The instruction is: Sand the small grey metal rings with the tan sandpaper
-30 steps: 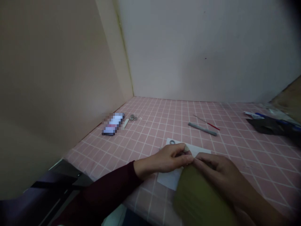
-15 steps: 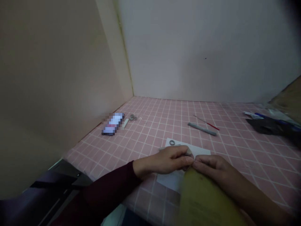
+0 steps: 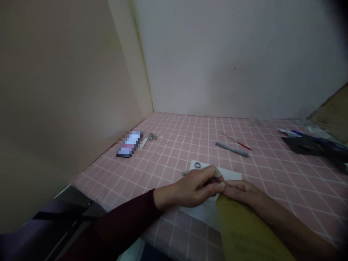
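Observation:
A yellow sheet of sandpaper [image 3: 244,228] with faint dark print hangs toward the table's front edge. My right hand [image 3: 244,190] pinches its upper edge, fingers pressed together. Directly left of it, my left hand [image 3: 199,185] is closed, thumb and fingertips meeting against the right fingertips. A small thing seems to sit between the left fingers, mostly hidden. Beneath both hands lies a white paper sheet [image 3: 198,214]. On its far edge rests a grey ring [image 3: 197,165], and a grey stick [image 3: 186,173] pokes out behind my left hand.
Beyond the hands lie a grey rod [image 3: 232,149] and a red-handled needle file [image 3: 244,145]. A phone [image 3: 129,144], a pale strip [image 3: 144,143] and several small grey rings [image 3: 152,136] are at the left. Dark cloth [image 3: 301,145] lies at the right. Walls bound the table.
The sandpaper has shifted slightly to the right and its printed face shows more sharply. Both hands stay together over the paper, with little movement of the fingers.

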{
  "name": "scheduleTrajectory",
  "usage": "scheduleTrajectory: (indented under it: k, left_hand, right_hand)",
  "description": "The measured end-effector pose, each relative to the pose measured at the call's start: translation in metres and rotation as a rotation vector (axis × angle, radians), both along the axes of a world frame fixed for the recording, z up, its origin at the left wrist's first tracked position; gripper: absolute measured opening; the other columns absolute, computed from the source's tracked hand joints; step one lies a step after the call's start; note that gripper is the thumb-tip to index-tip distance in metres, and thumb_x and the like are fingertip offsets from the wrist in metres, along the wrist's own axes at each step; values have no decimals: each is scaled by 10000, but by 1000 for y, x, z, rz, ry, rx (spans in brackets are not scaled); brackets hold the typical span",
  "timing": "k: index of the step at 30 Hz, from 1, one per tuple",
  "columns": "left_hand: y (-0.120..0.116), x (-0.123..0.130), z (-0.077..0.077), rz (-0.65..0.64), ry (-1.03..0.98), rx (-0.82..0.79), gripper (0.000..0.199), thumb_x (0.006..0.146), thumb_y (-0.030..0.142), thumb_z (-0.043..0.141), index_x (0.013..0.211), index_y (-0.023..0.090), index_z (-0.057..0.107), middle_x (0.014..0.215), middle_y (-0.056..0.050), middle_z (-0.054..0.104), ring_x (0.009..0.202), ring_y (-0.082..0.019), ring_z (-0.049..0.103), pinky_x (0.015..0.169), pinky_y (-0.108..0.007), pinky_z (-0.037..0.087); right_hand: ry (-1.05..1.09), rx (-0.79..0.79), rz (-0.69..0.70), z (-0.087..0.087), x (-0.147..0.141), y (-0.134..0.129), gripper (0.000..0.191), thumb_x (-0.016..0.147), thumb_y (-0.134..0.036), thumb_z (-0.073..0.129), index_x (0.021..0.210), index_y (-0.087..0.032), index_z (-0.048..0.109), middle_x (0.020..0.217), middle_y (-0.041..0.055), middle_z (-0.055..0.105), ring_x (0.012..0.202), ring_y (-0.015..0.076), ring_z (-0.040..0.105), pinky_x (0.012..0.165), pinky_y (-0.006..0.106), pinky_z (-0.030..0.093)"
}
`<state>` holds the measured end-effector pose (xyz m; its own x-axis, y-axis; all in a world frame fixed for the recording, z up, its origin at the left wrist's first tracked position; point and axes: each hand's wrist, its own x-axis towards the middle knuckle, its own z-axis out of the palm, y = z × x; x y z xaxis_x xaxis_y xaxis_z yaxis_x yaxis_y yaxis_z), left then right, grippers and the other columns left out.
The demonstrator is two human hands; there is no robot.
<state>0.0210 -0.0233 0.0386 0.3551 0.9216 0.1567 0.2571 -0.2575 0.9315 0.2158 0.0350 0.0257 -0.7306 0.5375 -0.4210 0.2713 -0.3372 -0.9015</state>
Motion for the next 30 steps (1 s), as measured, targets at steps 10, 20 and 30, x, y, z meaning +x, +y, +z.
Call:
scheduleTrajectory:
  k: [10,20,30]
  left_hand:
    - [3,-3,-3,-53,-58,-110,179,964,360,540,931,186,510,763,22,480,675,-111,444,626,-253,368]
    - [6,-3,-8,-48,-22,-167,199,972,343,513,854,185,487,743,26,470,659,-105,432,604,-242,369]
    - [9,-5,-10,-53,83,-181,234,971,334,504,794,188,461,740,23,483,667,-112,443,614,-256,374]
  right_hand:
    - [-44,209,4,3,-2,-2,409,752,-582,712,697,-185,633,645,7,532,572,134,451,552,271,350]
    - [-85,474,-43,1,-1,-1,409,775,-558,707,613,-200,593,606,9,512,584,150,451,543,273,353]
    - [-118,615,-81,2,-5,-4,411,789,-500,703,568,-195,539,589,5,497,609,158,462,577,287,347]
